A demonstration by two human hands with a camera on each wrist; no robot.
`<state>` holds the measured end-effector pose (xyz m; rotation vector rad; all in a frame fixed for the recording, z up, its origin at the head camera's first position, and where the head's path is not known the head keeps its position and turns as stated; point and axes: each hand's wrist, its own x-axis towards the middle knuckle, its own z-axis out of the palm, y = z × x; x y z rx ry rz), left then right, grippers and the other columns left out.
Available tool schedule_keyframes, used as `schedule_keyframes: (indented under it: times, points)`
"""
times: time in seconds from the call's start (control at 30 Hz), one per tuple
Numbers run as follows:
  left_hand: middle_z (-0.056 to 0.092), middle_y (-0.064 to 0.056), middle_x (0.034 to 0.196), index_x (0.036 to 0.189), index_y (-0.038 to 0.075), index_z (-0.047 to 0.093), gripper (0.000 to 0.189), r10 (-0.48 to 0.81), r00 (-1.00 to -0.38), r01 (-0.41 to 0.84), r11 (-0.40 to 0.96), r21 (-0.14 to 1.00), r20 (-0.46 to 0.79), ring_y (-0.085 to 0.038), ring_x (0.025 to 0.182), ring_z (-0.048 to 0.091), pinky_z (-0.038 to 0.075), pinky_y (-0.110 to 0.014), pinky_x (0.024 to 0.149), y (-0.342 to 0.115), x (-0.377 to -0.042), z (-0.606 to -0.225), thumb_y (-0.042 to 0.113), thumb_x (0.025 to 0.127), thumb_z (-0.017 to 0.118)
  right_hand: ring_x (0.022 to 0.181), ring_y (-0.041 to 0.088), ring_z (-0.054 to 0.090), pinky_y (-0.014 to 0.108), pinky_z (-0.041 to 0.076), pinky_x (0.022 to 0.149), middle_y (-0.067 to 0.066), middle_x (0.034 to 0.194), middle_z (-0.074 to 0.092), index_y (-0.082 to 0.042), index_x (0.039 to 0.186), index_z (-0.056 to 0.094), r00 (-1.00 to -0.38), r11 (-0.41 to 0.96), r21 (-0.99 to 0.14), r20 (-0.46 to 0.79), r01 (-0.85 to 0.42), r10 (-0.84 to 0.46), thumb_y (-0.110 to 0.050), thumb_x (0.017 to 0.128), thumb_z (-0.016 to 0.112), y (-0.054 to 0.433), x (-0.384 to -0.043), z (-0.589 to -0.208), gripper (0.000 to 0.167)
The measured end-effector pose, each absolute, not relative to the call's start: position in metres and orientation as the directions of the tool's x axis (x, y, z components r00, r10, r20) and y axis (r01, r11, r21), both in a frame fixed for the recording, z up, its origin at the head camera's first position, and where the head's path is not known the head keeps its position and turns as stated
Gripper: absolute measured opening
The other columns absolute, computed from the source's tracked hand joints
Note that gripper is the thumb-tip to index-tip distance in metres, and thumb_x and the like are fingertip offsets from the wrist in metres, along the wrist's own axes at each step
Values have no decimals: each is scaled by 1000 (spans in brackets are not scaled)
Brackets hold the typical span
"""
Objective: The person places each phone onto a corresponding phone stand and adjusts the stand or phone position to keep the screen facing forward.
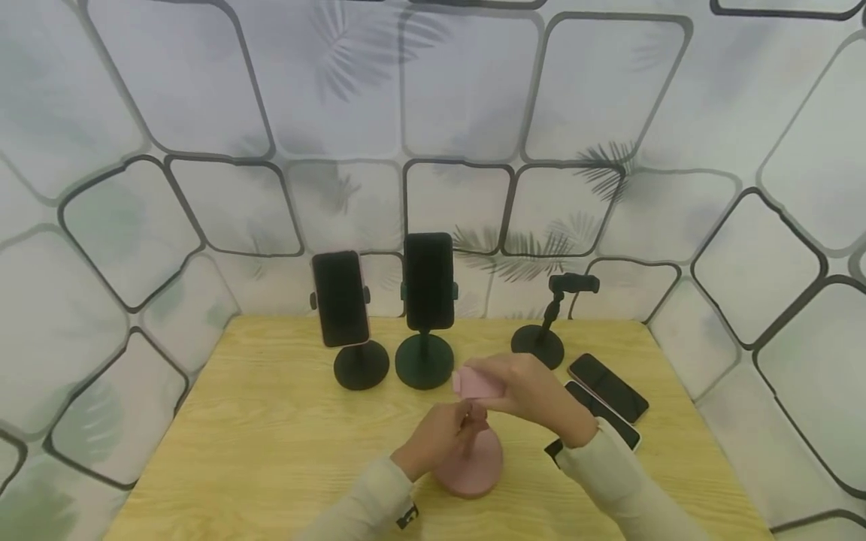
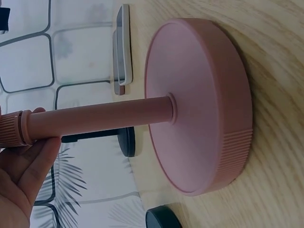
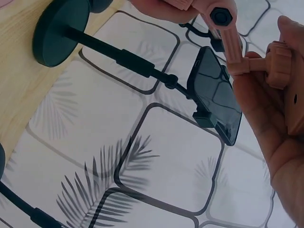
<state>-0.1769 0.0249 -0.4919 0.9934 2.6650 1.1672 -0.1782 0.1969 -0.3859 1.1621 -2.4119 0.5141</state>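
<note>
A pink phone stand stands at the near middle of the table, its round base (image 1: pixel 470 475) flat on the wood. My left hand (image 1: pixel 436 434) pinches the top of its pole (image 2: pixel 99 118) by the ribbed collar (image 2: pixel 12 129). My right hand (image 1: pixel 534 391) holds the pink phone clamp (image 1: pixel 479 383) at the top of the stand. In the right wrist view, the jointed arm (image 3: pixel 232 47) and a ribbed knob (image 3: pixel 278 65) of the clamp show beside the right fingers. The clamp carries no phone.
Behind stand a black stand (image 1: pixel 361 367) with a phone (image 1: pixel 340 299) and a dark green stand (image 1: pixel 424 362) with another phone (image 1: pixel 429 281). A phoneless black stand (image 1: pixel 537 347) is at the back right. Two phones, one dark (image 1: pixel 609 387), one white-edged (image 1: pixel 619 427), lie beside my right forearm.
</note>
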Motion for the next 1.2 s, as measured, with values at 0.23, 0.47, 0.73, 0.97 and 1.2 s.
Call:
schedule_keyframes:
  times: [0.23,0.47,0.73,0.97,1.2]
  points:
    - [67,0,77,89,14,59,16,574,-792,538,499,679,206,2,64,47,43,-12,59,23,-176,-493,29,94,56,78,14,69,27,55,65,4,94,73,-8,108,70,-587,611,-143,511,-778,-628,-24,68,83,194,-186,-391,45]
    - [63,2,73,88,13,60,15,595,-774,558,479,677,217,1,62,43,39,-11,56,20,-178,-496,27,93,58,79,15,69,25,54,60,3,93,73,-10,105,71,-459,587,-44,671,-808,-582,-22,65,83,190,-186,-411,44]
    - [68,0,81,92,13,61,13,596,-771,552,447,704,226,2,68,50,44,-11,62,20,-178,-493,26,92,59,85,18,69,29,57,68,5,92,71,-6,103,71,-402,622,27,741,-783,-538,-17,77,74,183,-181,-416,28]
    - [71,-1,81,93,14,60,13,571,-789,547,485,682,228,-1,68,57,46,-13,61,24,-176,-496,27,92,59,83,19,69,30,57,66,7,92,72,-5,103,70,-494,678,-14,696,-735,-522,-16,55,86,180,-176,-406,52]
    - [70,-1,82,96,14,61,14,542,-808,524,484,701,229,-3,70,61,48,-13,63,21,-175,-495,28,92,59,82,18,69,29,57,65,7,95,72,-8,106,69,-545,691,-46,654,-721,-525,-19,56,87,178,-177,-402,54]
